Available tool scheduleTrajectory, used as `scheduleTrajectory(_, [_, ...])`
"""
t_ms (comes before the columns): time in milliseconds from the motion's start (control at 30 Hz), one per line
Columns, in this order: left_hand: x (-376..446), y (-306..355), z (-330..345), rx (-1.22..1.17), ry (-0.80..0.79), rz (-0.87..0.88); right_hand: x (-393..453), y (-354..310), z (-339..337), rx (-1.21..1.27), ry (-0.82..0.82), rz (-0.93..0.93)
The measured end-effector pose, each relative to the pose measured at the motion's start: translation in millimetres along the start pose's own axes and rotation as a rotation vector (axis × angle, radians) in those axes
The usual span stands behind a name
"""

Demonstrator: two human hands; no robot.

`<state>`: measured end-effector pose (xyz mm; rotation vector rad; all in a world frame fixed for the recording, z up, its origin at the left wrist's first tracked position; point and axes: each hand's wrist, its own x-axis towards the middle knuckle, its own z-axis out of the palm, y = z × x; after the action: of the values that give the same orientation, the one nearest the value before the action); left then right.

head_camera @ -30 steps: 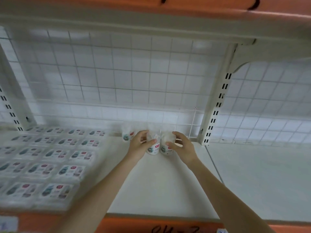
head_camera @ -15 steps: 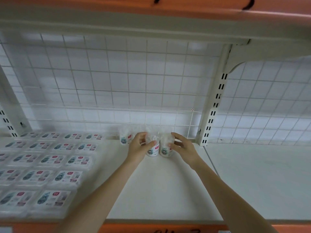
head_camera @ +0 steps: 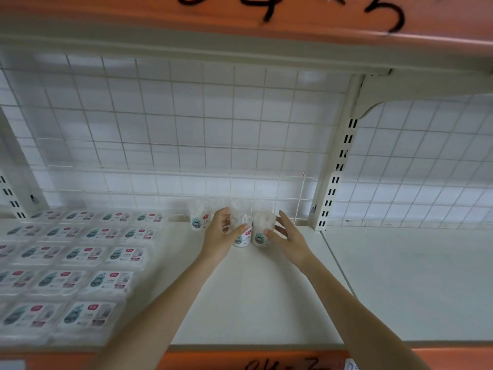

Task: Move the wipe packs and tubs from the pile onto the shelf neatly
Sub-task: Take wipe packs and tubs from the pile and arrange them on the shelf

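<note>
Since the earlier frames the view has tilted up, so black handwriting on the orange upper shelf edge [head_camera: 240, 25] now shows, and the right hand [head_camera: 289, 237] has loosened: its fingers spread off the tub where before they wrapped it.

Both hands reach to the back of the white metal shelf [head_camera: 266, 295]. The left hand [head_camera: 220, 233] curls around a small clear plastic tub with a white label [head_camera: 244, 237], thumb across its front. The right hand lies beside a second clear tub [head_camera: 262, 231], fingers straight and splayed, thumb tip touching or just short of its side; I cannot tell which. These two tubs stand upright, touching, between the hands. A third matching tub [head_camera: 198, 218] stands just left of the left hand, against the white wire grid back panel [head_camera: 186, 129]. More tubs seem to stand behind, but glare and the left hand's fingers hide them.

Tub labels show a teal cartoon figure and a red tag; the print is too small to read. Well left of the left hand lie flat white wipe packs with teal and red labels [head_camera: 88, 284] in neat rows, blurred, cut off by the frame's left edge, text unreadable. Writing overhead is partly cropped; it looks like "4" and "3". On the orange lower shelf edge [head_camera: 213, 361] beneath the forearms, black marks are half cut off.
</note>
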<state>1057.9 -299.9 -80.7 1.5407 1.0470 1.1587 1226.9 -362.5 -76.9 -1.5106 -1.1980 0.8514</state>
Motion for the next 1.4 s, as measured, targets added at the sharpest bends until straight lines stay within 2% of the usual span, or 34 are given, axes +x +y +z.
scheduleTrajectory(133, [-10.7,-0.1,-15.1,0.122,-0.029,0.056,-16.9,-6.0,-2.3,-0.099,0.083,0.012])
scheduleTrajectory(267, [-23.6,-0.3,-40.7,0.255,-0.014,0.147,-46.4,-16.0,-15.2,-0.433,0.132,-0.107])
scheduleTrajectory(433, [-45.8,10.5,-77.3,0.665,-0.153,0.383,-93.0,-30.7,-21.7,-0.746,0.139,-0.232])
scheduleTrajectory(533, [-71.0,22.2,-91.8,0.851,-0.185,0.450,-125.8,-29.6,-22.8,-0.863,0.117,-0.278])
scheduleTrajectory(767, [-146.8,30.4,-118.1,0.975,-0.175,0.473,-192.1,-19.3,-14.4,-0.934,0.081,-0.340])
scheduleTrajectory(867, [-198.0,33.3,-135.7,0.984,-0.098,0.443,-225.2,-17.7,-6.8,-0.954,0.066,-0.405])
scheduleTrajectory(1100, [-338.9,12.6,-191.4,1.037,-0.052,0.257,-302.1,-14.3,54.1,-0.875,-0.196,-0.504])
scheduleTrajectory(1200, [-397.5,7.3,-230.0,1.203,0.003,0.138,-331.3,-18.5,101.3,-0.820,-0.360,-0.507])
scheduleTrajectory(1267, [-437.0,9.2,-258.3,1.237,0.023,0.000,-344.2,-18.4,134.7,-0.782,-0.474,-0.537])
scheduleTrajectory(1400, [-505.6,16.2,-316.7,1.202,0.243,-0.240,-365.4,-32.4,208.1,-0.756,-0.623,-0.630])
